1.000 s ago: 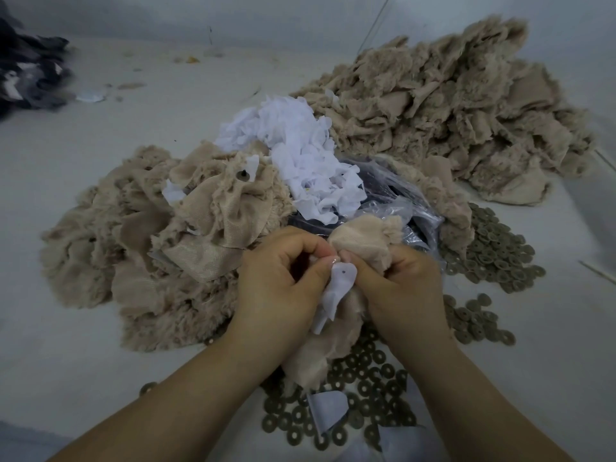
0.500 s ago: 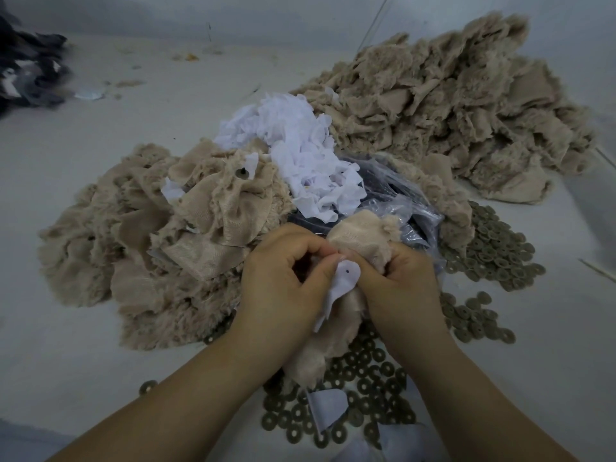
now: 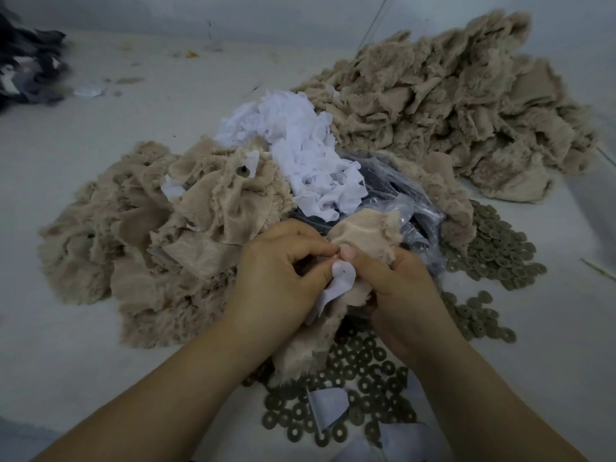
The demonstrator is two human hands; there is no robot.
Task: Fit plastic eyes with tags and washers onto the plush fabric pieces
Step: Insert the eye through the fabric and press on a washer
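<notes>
So both my hands are bunched up together in the middle of the table, working one tan plush piece. My left hand has its fingers curled in and is pinching the white tag against the fabric, thumb right at the tag's round end, which has a tiny hole in it. My right hand is curled round the plush from the other side, thumb tip pressed up against the left fingertips just above the tag. The rest of the fabric hangs down between my wrists. Can't see the plastic eye itself, it's buried somewhere under my fingers.

Washers are scattered on the table right under my hands, with a loose white tag lying on top of them. A second batch of washers sits off to the right.

To my left there's a heap of plush pieces, one showing a washer and a tag on its back. A pile of white tags sits behind my hands, resting partly on a crinkly clear plastic bag with dark stuff in it. Far right at the back is a bigger plush pile. Some dark fabric is off in the far left corner.
</notes>
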